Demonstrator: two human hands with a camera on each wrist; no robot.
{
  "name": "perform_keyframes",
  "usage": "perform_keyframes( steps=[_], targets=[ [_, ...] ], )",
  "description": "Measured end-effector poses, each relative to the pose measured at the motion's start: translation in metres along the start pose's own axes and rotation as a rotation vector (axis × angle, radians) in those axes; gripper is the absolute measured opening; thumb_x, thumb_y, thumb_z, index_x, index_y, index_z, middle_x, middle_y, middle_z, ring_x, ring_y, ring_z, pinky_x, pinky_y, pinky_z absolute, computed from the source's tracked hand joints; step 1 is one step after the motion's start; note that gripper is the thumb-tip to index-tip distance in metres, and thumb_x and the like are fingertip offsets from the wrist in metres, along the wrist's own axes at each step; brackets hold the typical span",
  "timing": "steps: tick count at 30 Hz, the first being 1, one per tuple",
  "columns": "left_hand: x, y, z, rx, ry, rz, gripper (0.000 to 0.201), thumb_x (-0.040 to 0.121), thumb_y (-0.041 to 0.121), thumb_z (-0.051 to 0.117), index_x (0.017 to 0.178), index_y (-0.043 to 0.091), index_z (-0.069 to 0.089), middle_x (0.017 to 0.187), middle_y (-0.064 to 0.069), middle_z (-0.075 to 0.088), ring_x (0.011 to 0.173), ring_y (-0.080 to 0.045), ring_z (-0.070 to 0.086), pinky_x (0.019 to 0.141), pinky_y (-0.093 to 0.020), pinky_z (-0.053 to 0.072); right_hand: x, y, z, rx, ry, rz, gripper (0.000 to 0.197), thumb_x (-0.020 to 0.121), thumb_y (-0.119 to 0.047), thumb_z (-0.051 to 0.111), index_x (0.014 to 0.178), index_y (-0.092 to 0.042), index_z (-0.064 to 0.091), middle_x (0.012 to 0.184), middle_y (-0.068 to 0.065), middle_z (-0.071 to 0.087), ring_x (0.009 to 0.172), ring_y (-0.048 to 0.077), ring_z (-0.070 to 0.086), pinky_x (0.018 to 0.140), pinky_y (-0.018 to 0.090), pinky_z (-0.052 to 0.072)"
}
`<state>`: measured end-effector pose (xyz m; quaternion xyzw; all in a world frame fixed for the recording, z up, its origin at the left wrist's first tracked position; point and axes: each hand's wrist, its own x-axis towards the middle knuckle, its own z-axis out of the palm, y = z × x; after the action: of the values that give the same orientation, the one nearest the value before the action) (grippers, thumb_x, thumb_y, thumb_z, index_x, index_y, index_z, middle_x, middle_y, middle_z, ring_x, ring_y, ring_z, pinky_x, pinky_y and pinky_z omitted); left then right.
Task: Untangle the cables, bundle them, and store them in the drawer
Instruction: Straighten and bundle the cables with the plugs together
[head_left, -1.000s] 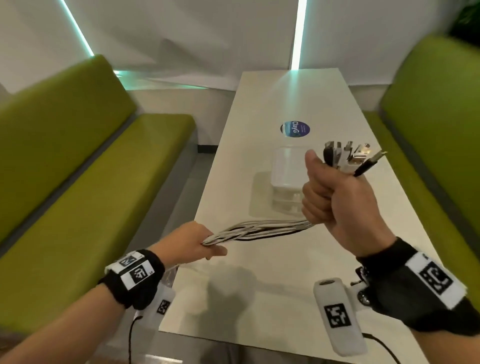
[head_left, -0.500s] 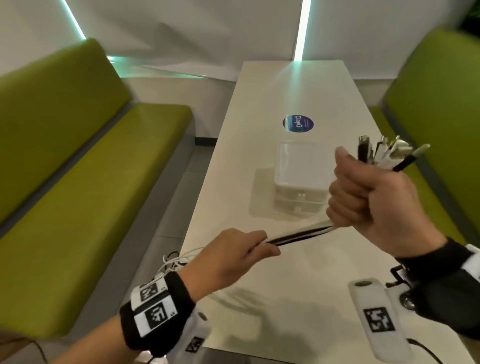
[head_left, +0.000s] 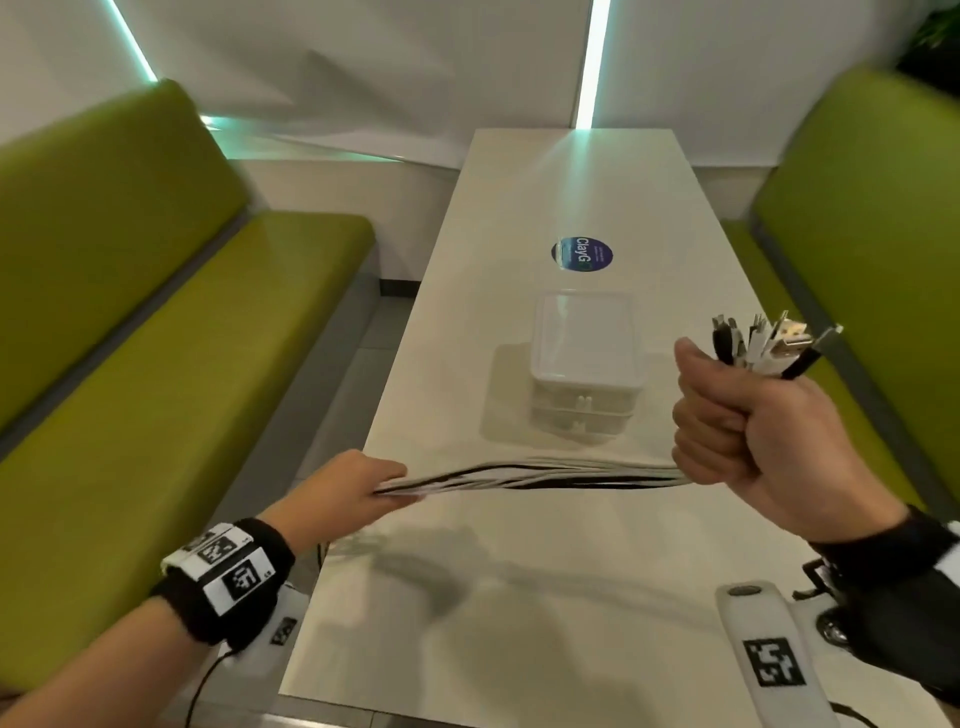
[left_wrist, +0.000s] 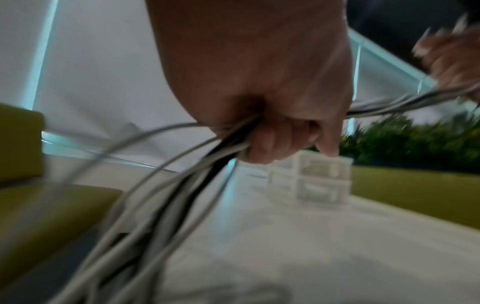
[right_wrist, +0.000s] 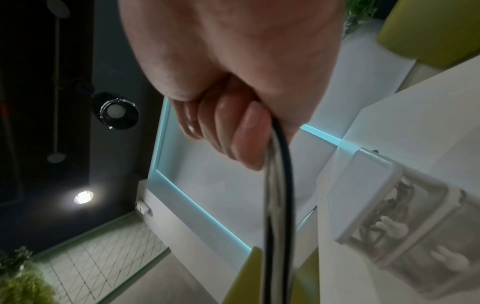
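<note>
A bunch of white and black cables (head_left: 545, 475) stretches level above the white table (head_left: 519, 597). My right hand (head_left: 748, 426) grips one end in a fist, with the plugs (head_left: 769, 348) sticking out above it. My left hand (head_left: 343, 493) grips the bunch near the table's left edge; in the left wrist view the cables (left_wrist: 166, 205) trail loose below the left hand (left_wrist: 272, 127). In the right wrist view my fingers (right_wrist: 233, 131) curl round the cables (right_wrist: 279, 205). A small clear two-drawer box (head_left: 584, 364) stands behind, both drawers shut.
Green benches (head_left: 156, 364) run along both sides of the table. A blue round sticker (head_left: 582, 254) lies beyond the drawer box. A white marker-tagged device (head_left: 769, 654) lies at the table's near right corner. A plant (left_wrist: 415, 139) stands behind the right bench.
My hands have drawn further apart: the left slid left along the bunch and the right moved right, so a longer, straighter stretch of cables spans between them.
</note>
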<state>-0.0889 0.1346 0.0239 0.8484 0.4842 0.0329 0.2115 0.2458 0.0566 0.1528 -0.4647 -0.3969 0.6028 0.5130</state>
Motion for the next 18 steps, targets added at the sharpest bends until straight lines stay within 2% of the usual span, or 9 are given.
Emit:
perform_keyframes(
  steps=[3, 5, 7, 8, 10, 12, 14, 15, 18],
  targets=[
    [0.007, -0.006, -0.001, 0.112, -0.1, -0.081, 0.066, 0.065, 0.089, 0.042, 0.071, 0.024, 0.052, 0.06, 0.006, 0.054, 0.055, -0.005, 0.048, 0.051, -0.02, 0.032, -0.001, 0.006, 0.007, -0.013, -0.016, -0.023, 0.053, 0.082, -0.033, 0.064, 0.049, -0.017, 0.025, 0.04, -0.002, 0.019, 0.035, 0.01, 0.013, 0.043, 0.025, 0.009],
    [0.008, 0.013, -0.008, 0.08, -0.164, -0.047, 0.059, 0.065, 0.078, 0.063, 0.11, 0.04, 0.058, 0.097, 0.02, 0.064, 0.089, 0.0, 0.057, 0.076, -0.02, 0.044, 0.0, 0.005, 0.014, -0.009, -0.013, -0.046, 0.053, 0.081, -0.035, 0.062, 0.051, -0.017, 0.022, 0.041, -0.001, 0.018, 0.036, 0.011, 0.013, 0.043, 0.026, 0.009],
    [0.004, 0.05, -0.012, -0.067, -0.112, 0.074, 0.098, 0.062, 0.077, 0.066, 0.146, 0.046, 0.027, 0.136, 0.025, 0.045, 0.123, 0.004, 0.042, 0.103, -0.02, 0.036, 0.001, 0.003, 0.02, 0.013, -0.006, -0.073, 0.053, 0.081, -0.036, 0.059, 0.054, -0.015, 0.019, 0.043, 0.0, 0.017, 0.037, 0.013, 0.011, 0.044, 0.028, 0.008],
    [0.003, 0.076, -0.013, -0.162, -0.043, 0.138, 0.103, 0.063, 0.076, 0.067, 0.149, 0.045, 0.018, 0.143, 0.025, 0.037, 0.13, 0.007, 0.035, 0.108, -0.019, 0.031, 0.002, 0.003, 0.023, 0.023, -0.012, -0.088, 0.053, 0.083, -0.036, 0.057, 0.054, -0.015, 0.019, 0.043, 0.001, 0.016, 0.038, 0.013, 0.011, 0.044, 0.029, 0.008],
    [0.007, 0.125, -0.004, -0.289, 0.059, 0.269, 0.091, 0.072, 0.071, 0.063, 0.148, 0.047, 0.019, 0.148, 0.02, 0.038, 0.133, 0.006, 0.035, 0.11, -0.016, 0.029, 0.002, 0.004, 0.029, 0.064, -0.04, -0.104, 0.052, 0.084, -0.037, 0.055, 0.051, -0.015, 0.021, 0.043, 0.001, 0.015, 0.04, 0.014, 0.009, 0.044, 0.03, 0.008],
    [0.015, 0.153, 0.01, -0.279, 0.115, 0.322, 0.06, 0.084, 0.066, 0.051, 0.137, 0.041, 0.041, 0.126, 0.012, 0.06, 0.113, -0.002, 0.054, 0.096, -0.024, 0.044, 0.0, 0.002, 0.031, 0.106, -0.067, -0.101, 0.053, 0.084, -0.038, 0.054, 0.051, -0.015, 0.021, 0.043, 0.0, 0.015, 0.04, 0.015, 0.008, 0.043, 0.031, 0.008],
    [0.023, 0.149, 0.018, -0.291, 0.115, 0.297, 0.045, 0.088, 0.063, 0.042, 0.101, 0.025, 0.062, 0.075, 0.009, 0.062, 0.068, -0.005, 0.055, 0.067, -0.029, 0.045, -0.002, -0.002, 0.024, 0.088, -0.065, -0.093, 0.054, 0.084, -0.039, 0.054, 0.051, -0.015, 0.019, 0.042, -0.001, 0.015, 0.038, 0.013, 0.009, 0.042, 0.028, 0.008],
    [0.024, 0.139, 0.019, -0.274, 0.06, 0.26, 0.048, 0.087, 0.065, 0.04, 0.088, 0.022, 0.062, 0.062, 0.009, 0.056, 0.059, -0.005, 0.05, 0.061, -0.029, 0.04, -0.002, -0.002, 0.018, 0.041, -0.045, -0.087, 0.054, 0.084, -0.038, 0.055, 0.051, -0.015, 0.019, 0.041, 0.0, 0.016, 0.038, 0.013, 0.01, 0.042, 0.027, 0.009],
    [0.019, 0.113, 0.013, -0.075, -0.037, 0.186, 0.051, 0.086, 0.074, 0.033, 0.07, 0.027, 0.043, 0.054, 0.006, 0.044, 0.054, -0.011, 0.043, 0.058, -0.031, 0.031, -0.006, 0.008, 0.002, -0.148, 0.023, -0.05, 0.057, 0.085, -0.037, 0.064, 0.054, -0.017, 0.02, 0.045, 0.002, 0.018, 0.04, 0.013, 0.011, 0.044, 0.027, 0.009]
  ],
)
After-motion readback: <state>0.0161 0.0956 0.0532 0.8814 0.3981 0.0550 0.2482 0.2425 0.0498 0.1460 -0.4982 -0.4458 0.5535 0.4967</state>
